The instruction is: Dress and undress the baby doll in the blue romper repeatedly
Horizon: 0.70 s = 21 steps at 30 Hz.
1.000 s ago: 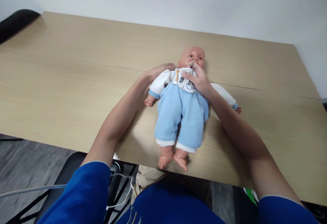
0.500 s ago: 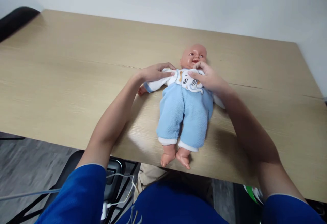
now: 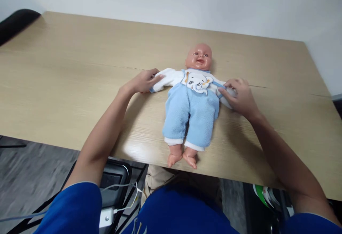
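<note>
Bald baby doll [image 3: 191,100] face up on wooden table [image 3: 88,45], feet [image 3: 174,154] near front edge. Left hand [image 3: 145,81] grips white sleeve [image 3: 169,77] by its cuff [image 3: 152,90]; right hand [image 3: 240,97], curled, touches opposite sleeve [image 3: 225,102], can't tell if gripping.

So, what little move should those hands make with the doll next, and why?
Perhaps the right hand could gently smooth the sleeve beside it: that side looks rumpled near the blue trim, whereas the other sleeve, seemingly held by the left hand, stretches outward from the doll.
</note>
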Available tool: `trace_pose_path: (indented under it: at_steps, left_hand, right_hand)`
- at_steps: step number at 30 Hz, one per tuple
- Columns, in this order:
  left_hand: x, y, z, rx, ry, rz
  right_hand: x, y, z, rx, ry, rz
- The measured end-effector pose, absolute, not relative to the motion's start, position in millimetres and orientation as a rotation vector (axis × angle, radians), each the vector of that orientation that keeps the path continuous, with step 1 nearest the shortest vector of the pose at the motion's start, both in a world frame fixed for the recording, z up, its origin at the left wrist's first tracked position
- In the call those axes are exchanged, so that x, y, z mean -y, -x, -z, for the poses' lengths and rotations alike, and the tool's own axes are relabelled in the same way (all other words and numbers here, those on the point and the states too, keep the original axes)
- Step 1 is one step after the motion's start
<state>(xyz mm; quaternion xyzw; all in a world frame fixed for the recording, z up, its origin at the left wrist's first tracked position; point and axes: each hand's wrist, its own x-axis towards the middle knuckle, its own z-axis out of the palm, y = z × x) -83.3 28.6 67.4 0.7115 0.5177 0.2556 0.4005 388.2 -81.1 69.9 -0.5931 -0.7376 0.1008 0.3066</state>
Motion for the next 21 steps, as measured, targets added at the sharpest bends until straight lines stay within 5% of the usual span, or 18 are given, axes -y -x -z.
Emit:
trace_pose_path:
  at_steps: [8, 15, 21]
  left_hand:
    - [-11, 28, -95, -1.221, -1.886, -1.192]
    - [0, -115, -104, -0.732, -2.165, -0.945]
    - [-25, -145, -81, -0.741, -2.489, -0.699]
  right_hand:
    - [145, -435, -42, 1.98, 1.671, -0.147]
    - [155, -449, -39, 1.715, 1.663, -0.381]
    - [126, -442, -36, 1.27, 1.451, -0.634]
